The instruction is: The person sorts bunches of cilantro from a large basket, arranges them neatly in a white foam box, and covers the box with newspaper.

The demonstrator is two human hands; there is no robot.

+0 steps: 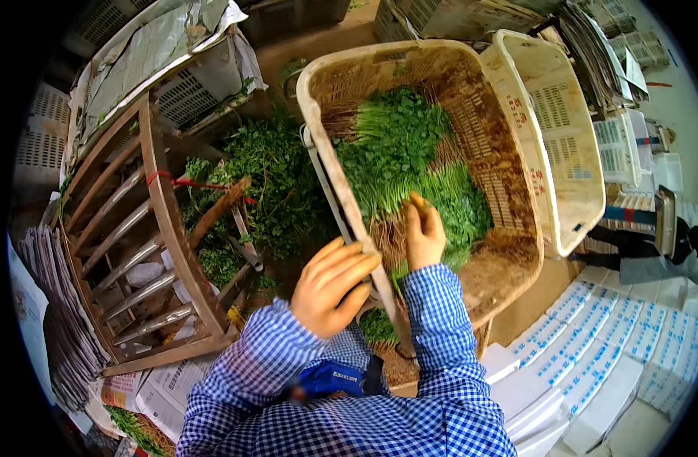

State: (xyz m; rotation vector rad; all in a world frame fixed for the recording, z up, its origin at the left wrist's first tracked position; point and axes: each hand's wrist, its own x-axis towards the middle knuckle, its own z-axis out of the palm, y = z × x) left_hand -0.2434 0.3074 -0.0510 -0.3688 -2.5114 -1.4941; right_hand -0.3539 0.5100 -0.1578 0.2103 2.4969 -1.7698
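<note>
A large, dirt-stained plastic basket stands in front of me. Bunches of leafy green herbs lie in it, their thin brown roots bundled together. My right hand reaches over the near side and rests on the bunches, thumb and fingers apart; its lower fingers are partly hidden. My left hand is beside the basket's left rim, fingers stretched out and fingertips at the edge, holding nothing. Under my forearms, more greens show beside the basket.
Loose leafy greens are piled left of the basket, beside a wooden slatted frame tied with red string. Another cream basket leans at the right. White boxes with blue print fill the lower right. Newspaper stacks stand far left.
</note>
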